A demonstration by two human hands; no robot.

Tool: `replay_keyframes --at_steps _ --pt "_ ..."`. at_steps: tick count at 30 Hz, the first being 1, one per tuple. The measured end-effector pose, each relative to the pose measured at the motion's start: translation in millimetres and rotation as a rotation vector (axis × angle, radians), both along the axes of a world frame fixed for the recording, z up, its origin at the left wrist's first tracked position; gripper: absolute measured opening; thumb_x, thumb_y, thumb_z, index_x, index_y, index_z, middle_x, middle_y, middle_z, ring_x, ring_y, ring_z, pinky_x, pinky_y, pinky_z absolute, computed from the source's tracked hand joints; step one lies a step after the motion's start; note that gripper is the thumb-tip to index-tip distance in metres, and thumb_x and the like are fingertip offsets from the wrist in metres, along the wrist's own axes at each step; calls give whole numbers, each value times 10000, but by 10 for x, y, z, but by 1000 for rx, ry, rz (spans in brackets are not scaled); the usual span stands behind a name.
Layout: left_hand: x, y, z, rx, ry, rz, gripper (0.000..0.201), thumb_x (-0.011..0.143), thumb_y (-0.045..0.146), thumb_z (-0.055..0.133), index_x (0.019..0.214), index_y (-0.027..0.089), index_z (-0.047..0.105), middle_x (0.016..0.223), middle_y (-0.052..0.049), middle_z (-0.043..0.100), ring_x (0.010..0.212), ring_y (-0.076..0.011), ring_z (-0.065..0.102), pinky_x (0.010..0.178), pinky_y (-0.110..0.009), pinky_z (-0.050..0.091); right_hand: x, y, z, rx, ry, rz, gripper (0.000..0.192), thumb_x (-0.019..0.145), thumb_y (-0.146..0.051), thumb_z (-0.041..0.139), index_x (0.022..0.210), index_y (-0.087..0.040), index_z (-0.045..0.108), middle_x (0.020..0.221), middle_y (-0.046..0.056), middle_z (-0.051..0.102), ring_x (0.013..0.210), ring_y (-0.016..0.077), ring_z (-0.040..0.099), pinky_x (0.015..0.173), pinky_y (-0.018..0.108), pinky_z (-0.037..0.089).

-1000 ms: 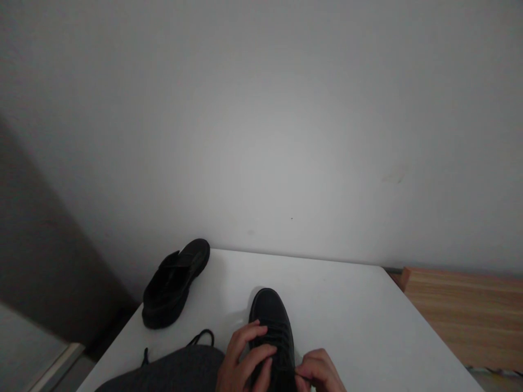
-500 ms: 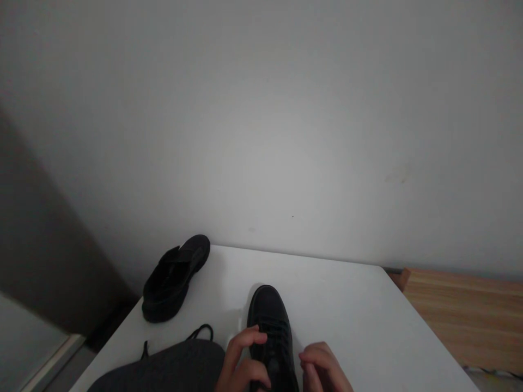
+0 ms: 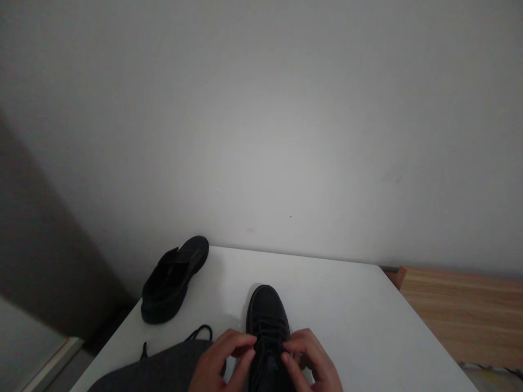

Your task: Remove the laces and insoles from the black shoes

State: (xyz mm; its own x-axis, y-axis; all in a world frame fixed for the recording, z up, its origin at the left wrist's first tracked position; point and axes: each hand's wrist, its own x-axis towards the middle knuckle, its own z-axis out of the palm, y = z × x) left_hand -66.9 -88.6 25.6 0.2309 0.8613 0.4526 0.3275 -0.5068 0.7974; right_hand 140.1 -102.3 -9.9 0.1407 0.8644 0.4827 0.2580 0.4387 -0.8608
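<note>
Head view: left hand (image 3: 223, 362) and right hand (image 3: 309, 360) pinch the laces of a black shoe (image 3: 267, 332), toe pointing away, near the front of the white table (image 3: 347, 305); second black shoe (image 3: 174, 279) sits at the table's far-left corner

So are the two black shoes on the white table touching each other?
Apart. The head view shows bare white table between the black shoe at the far left corner and the black lace-up shoe under both hands.
</note>
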Motion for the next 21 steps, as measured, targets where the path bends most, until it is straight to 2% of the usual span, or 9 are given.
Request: replay_keyframes --at_steps 3,5,8,11,13,17,21 --pt "59 43 -142 7 -34 22 115 942 324 656 987 261 741 814 -1 731 721 -144 712 699 -207 578 57 13 44 -36 -64 118 162 951 -317 622 828 -235 688 805 25 641 686 164 643 585 219 507" --pt "97 32 -183 -6 -36 41 111 937 317 655 912 249 739 768 4 706 695 -144 693 676 -212 559 88 19 67 -87 -77 158 187 975 -327 585 838 -232 669 816 27 638 723 174 647 626 231 522" --pt "125 30 -150 -22 9 38 111 918 238 627 833 233 699 759 7 686 692 -148 675 663 -218 536 108 25 66 -160 -44 145 252 999 -399 531 847 -231 642 797 16 625 716 176 622 641 236 512" --pt "132 46 -91 -18 71 49 116 885 163 582 822 227 656 774 8 677 709 -153 662 679 -220 526 109 31 42 -233 -25 156 307 1012 -463 491 875 -227 632 782 12 619 707 176 603 642 236 499" --pt "144 45 -75 -37 90 78 133 892 159 545 823 227 637 767 10 669 713 -154 654 689 -220 517 104 35 41 -260 6 114 345 1018 -500 464 881 -226 624 780 10 613 709 175 593 651 237 486" --pt "192 15 -66 -103 39 135 154 929 198 488 837 234 607 775 17 652 728 -156 639 719 -227 490 65 39 98 -256 -5 107 344 1011 -507 482 863 -230 621 781 11 619 746 178 594 698 238 468" --pt "200 -3 -24 -133 -24 56 141 916 179 480 859 240 593 795 22 624 758 -155 618 737 -220 468 -4 38 150 -234 82 18 371 975 -555 530 809 -234 614 726 -4 579 703 177 543 669 251 433"
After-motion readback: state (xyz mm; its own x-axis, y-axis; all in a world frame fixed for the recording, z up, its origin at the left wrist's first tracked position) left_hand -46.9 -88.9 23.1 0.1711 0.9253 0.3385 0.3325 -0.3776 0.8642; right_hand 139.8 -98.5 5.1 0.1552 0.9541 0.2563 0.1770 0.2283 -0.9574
